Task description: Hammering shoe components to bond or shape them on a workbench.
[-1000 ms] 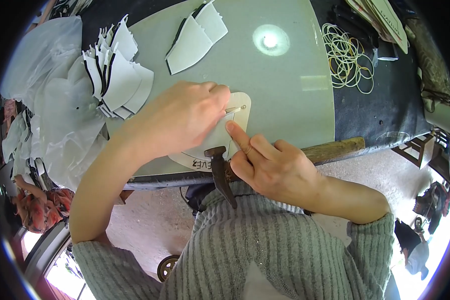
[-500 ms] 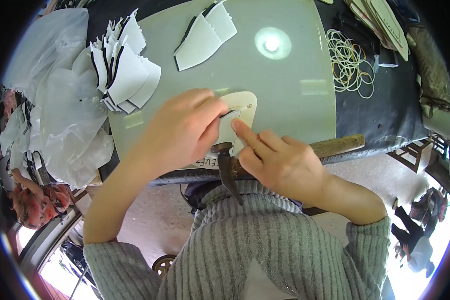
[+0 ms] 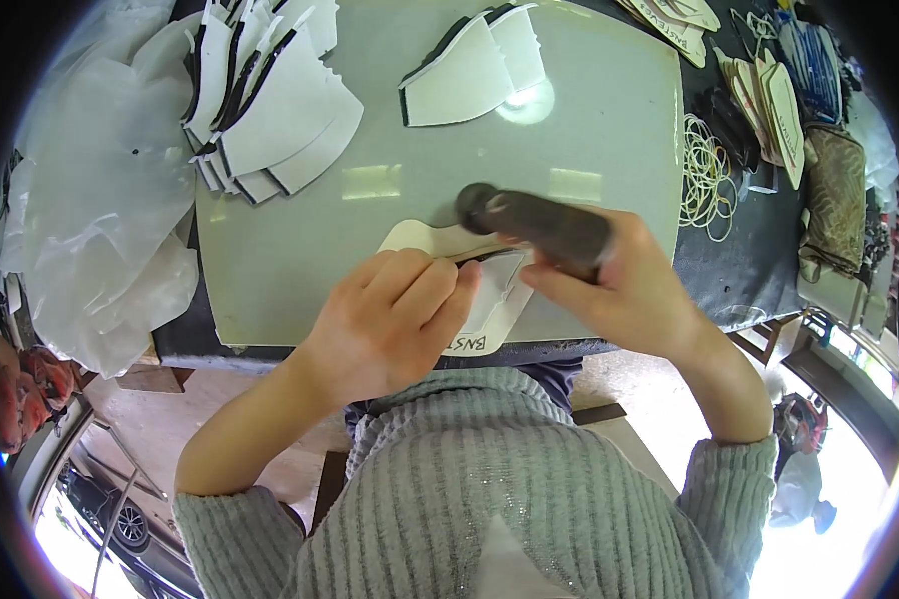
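Observation:
A cream template board [image 3: 420,238] with a rounded end and dark lettering lies at the near edge of the table. On it rests a white curved piece [image 3: 491,292] with a dark strip along its far edge. My left hand [image 3: 395,314] is closed at that piece's left side, fingertips pinching near the dark strip. My right hand [image 3: 637,285] grips a hammer [image 3: 544,225], its dark head held over the board's far side and slightly blurred. The fingers around the hammer hide most of its handle.
Stacked white pieces with black edges [image 3: 285,120] lie at the far left, and a smaller pair [image 3: 464,75] farther back. Clear plastic sheeting [image 3: 105,200] covers the left side. At the right are tangled pale bands [image 3: 706,180], more templates [image 3: 769,110] and a brown pouch [image 3: 834,200].
My right hand has gone from pressing the white piece, hammer lying in its palm, to holding the hammer head over the board. The board has turned, its rounded end now pointing far left.

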A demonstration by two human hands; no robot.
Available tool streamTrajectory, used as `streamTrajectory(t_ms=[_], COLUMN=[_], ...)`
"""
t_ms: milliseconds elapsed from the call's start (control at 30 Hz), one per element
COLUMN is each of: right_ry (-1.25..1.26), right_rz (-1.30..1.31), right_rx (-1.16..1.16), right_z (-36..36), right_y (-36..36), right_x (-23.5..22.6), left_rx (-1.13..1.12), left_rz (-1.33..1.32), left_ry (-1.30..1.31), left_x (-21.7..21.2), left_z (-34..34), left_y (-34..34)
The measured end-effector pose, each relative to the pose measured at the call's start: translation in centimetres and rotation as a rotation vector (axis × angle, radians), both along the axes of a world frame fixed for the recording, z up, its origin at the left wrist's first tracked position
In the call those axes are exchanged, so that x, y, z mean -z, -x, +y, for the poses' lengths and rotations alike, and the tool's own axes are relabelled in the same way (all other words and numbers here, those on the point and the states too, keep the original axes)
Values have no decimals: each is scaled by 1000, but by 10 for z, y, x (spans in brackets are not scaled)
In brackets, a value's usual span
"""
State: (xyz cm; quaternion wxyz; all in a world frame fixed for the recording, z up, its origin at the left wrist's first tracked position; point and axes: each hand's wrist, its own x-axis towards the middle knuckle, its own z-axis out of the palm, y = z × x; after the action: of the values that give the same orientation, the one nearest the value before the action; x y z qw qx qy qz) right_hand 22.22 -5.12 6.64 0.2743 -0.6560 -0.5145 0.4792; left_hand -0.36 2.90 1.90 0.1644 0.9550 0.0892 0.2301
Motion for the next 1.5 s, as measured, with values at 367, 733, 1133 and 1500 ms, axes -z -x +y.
streamTrajectory(t_ms=[367, 733, 1133, 1500], right_ry=[62, 29, 301, -60], right_rz=[-46, 316, 280, -564], right_rx=[-92, 370, 287, -122], right_z=[-8, -29, -29, -37], right_y=[7, -2, -7, 0], right_x=[-2, 0, -6, -17], left_rx=[-20, 25, 55, 76], left_rz=[-57, 114, 188, 170], left_ry=[96, 54, -74, -12], left_x=[6, -2, -7, -9], left_z=[5, 8, 11, 12], left_y=[-3, -7, -16, -15])
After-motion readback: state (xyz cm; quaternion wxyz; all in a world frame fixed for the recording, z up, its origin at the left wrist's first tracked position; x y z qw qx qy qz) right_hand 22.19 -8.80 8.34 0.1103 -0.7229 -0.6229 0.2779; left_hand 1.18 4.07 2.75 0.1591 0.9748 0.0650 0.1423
